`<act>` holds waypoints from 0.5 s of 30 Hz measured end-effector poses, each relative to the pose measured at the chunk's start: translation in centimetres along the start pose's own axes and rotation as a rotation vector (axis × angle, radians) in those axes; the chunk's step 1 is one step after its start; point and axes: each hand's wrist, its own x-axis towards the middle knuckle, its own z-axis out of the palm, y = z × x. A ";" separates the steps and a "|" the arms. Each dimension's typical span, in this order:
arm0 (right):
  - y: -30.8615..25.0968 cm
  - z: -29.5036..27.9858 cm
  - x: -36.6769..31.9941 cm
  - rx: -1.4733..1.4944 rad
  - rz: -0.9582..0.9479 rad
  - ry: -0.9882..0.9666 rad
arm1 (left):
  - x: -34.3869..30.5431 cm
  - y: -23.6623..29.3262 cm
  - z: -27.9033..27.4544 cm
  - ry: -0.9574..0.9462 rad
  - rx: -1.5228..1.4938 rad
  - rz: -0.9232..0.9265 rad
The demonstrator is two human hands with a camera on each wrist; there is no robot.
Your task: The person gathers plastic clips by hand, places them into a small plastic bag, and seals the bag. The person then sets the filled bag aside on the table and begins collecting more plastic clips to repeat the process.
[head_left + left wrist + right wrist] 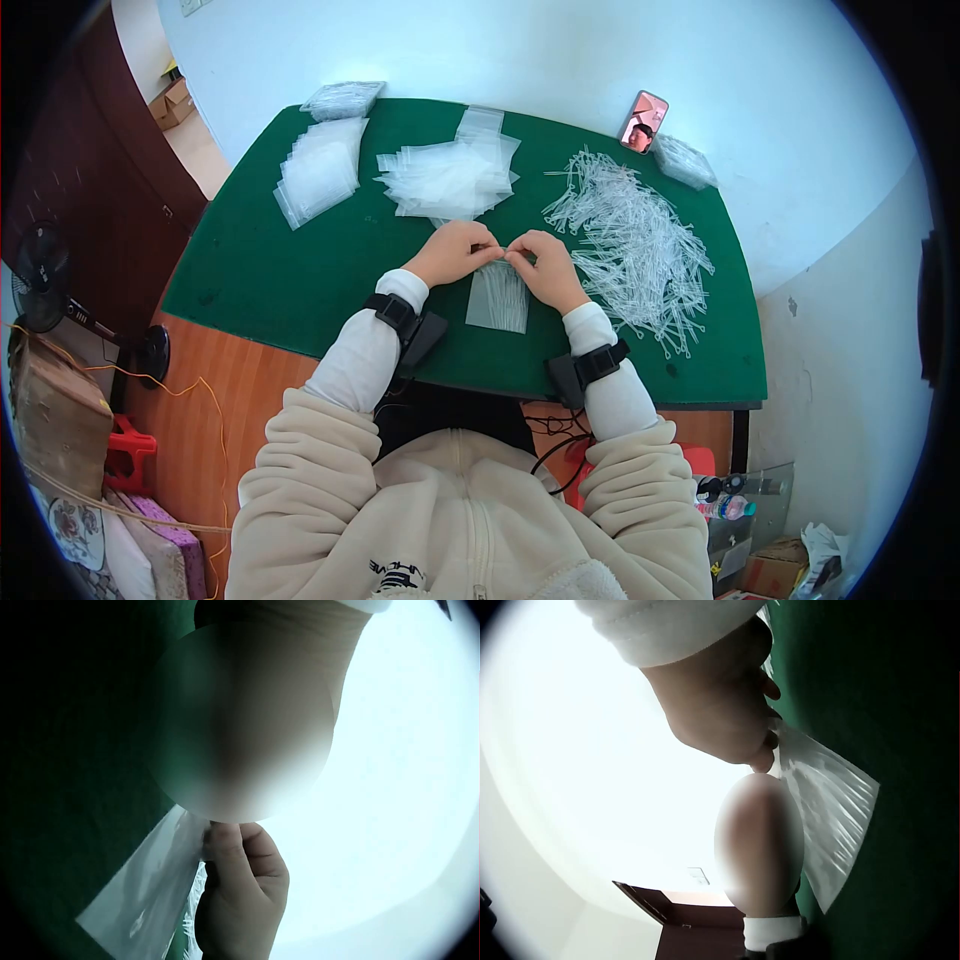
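A small clear plastic bag with thin clear plastic sticks inside hangs from both hands, low over the green cloth, its closed end toward the person. At its top edge, the left hand pinches with thumb and forefinger. The right hand pinches that same edge, its fingertips right beside the left ones. In the right wrist view the bag shows long ridges from the sticks. A blurred patch covers part of the hands in both wrist views.
Loose clear sticks with looped ends lie heaped at the right. Flat clear bags are piled beyond the hands, and more bags at the left. Packed bundles stand at the back corners; a phone leans against the wall.
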 end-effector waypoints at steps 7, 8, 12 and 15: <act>1.3 -1.1 -0.1 -0.058 0.057 0.019 | -0.1 -0.1 -0.3 0.022 0.043 -0.004; 1.3 -1.2 -0.1 -0.059 0.069 0.019 | -0.1 0.0 -0.4 0.014 0.042 -0.020; 0.7 -0.5 -0.2 -0.038 0.080 0.015 | -0.1 0.1 -0.4 -0.034 0.060 -0.050; 0.2 0.1 -0.1 -0.039 -0.054 0.022 | -0.2 0.2 0.0 -0.065 0.074 -0.037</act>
